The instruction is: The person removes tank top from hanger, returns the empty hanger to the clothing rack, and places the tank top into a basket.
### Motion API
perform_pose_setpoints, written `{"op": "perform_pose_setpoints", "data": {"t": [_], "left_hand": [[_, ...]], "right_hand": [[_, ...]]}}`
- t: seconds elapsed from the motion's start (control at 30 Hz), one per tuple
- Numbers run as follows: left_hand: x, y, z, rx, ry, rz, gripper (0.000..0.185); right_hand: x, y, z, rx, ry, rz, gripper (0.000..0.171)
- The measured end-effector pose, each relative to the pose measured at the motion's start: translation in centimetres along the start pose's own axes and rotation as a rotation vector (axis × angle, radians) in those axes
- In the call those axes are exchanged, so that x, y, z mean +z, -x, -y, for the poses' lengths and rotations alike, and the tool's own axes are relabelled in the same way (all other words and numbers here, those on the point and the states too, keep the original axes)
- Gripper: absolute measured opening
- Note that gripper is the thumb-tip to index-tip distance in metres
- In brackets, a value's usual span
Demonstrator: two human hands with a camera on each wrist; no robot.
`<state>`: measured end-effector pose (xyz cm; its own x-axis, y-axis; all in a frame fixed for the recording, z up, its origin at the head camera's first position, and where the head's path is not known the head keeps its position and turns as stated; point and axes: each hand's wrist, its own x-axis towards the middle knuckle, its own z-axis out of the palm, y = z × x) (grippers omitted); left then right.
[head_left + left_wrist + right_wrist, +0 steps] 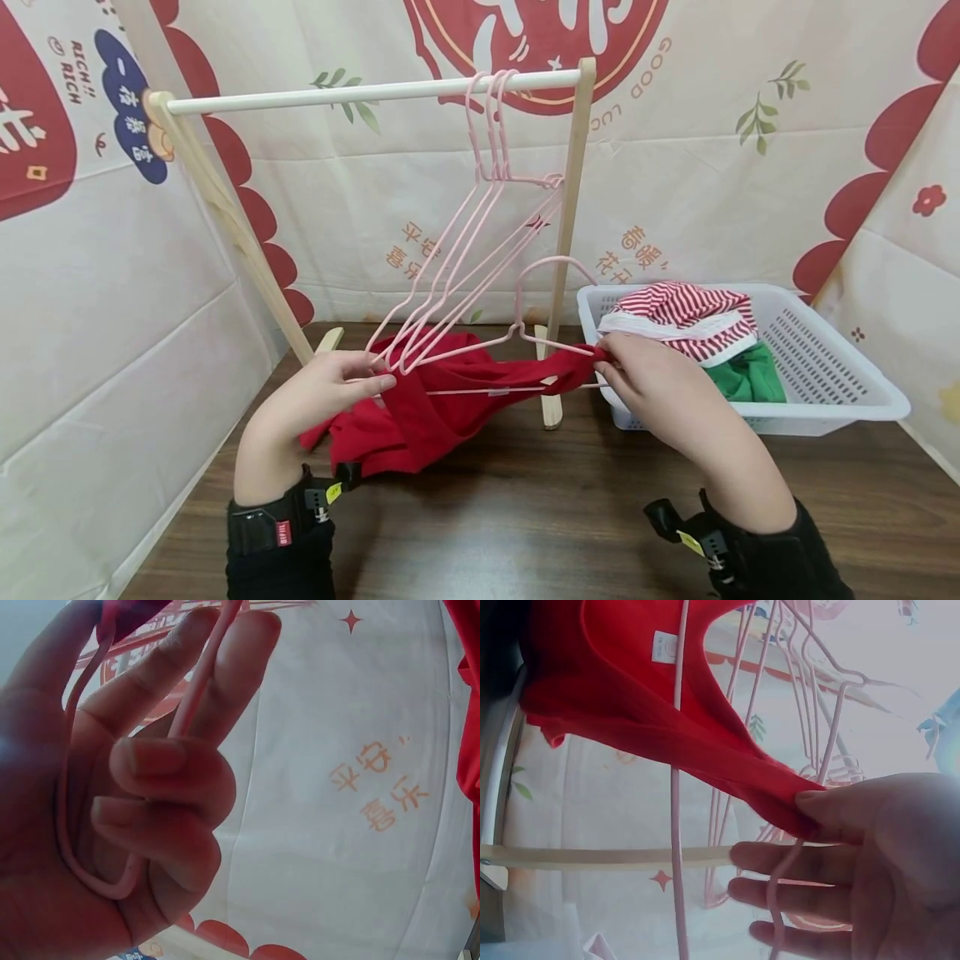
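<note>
Red cotton, a small sleeveless garment (420,408), is being worked onto a thin pink wire hanger (517,333) held just above the dark wooden tabletop (525,517). The left hand (330,392) has its fingers curled round the hanger's left end, and the left wrist view shows the pink wire (187,712) running between the fingers and looping under the palm. The right hand (645,383) pinches the garment's shoulder strap (780,802) between thumb and fingers at the hanger's right end; the other fingers there lie fairly straight below the wire. Between the two grips the cloth sags, most of it bunched beneath and beside the left hand and resting on the table, while the neckline with its small white label (664,646) sits across the hanger's bar.

This looks like the dressing step: one shoulder is being pulled over the right arm of the hanger, and the left side does not appear seated yet. The next move likely calls for easing the strap past the wire's tip without letting the cloth slide back.

Above the grips, three more pink hangers (487,167) hang from a white rail on a wooden frame (375,90). Just beyond the right hand stands a white perforated plastic basket (825,358) with a red-and-white striped garment (690,317) over a green one (750,375).
</note>
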<state>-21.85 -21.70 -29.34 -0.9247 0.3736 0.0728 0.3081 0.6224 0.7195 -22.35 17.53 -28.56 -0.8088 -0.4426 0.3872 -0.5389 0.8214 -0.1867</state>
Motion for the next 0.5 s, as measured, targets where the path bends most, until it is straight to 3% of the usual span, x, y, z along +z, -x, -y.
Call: {"op": "perform_pose_setpoints", "data": {"t": [0.37, 0.5], "left_hand": [[2.1, -1.6, -1.2, 0.045, -0.036, 0.069, 0.023], [3.1, -2.3, -1.4, -0.003, -0.052, 0.080, 0.030]], "right_hand": [[0.4, -0.1, 0.9, -0.041, -0.073, -0.068, 0.010], [0.8, -0.2, 1.1, -0.041, -0.076, -0.067, 0.013]]}}
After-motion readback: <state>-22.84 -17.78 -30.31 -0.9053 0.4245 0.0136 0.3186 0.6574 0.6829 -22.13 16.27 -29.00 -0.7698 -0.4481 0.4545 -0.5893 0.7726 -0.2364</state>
